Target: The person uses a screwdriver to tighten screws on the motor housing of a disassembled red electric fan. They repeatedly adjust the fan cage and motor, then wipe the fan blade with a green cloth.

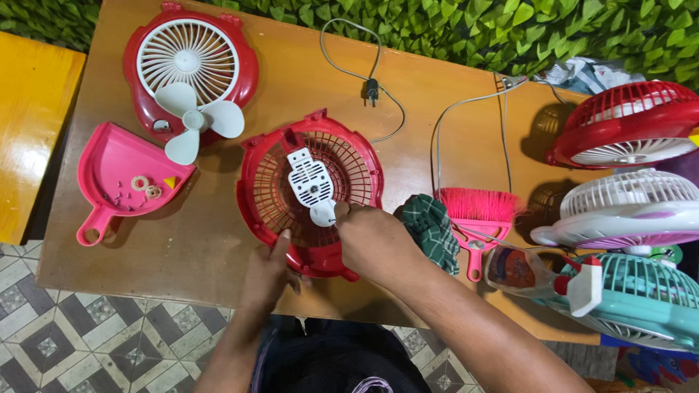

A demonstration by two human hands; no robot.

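Red plastic fan grille shell (291, 211) sits table centre. Left hand (273, 273) braces its rim at 6 o'clock, fingers loosely curled. Right hand (371, 236) pinches the white plastic motor bracket (312, 185) at 4 o'clock. Risk: bracket slips; loose washers in pink dustpan (116, 171) at 9 o'clock scatter if bumped.

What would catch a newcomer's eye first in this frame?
At the table's centre lies a red fan grille shell with a white motor mount at its middle; the right hand pinches at the mount's lower end while the left hand steadies the shell's near rim. A white fan blade rests on another red fan housing at the upper left, and a pink dustpan holds small parts.
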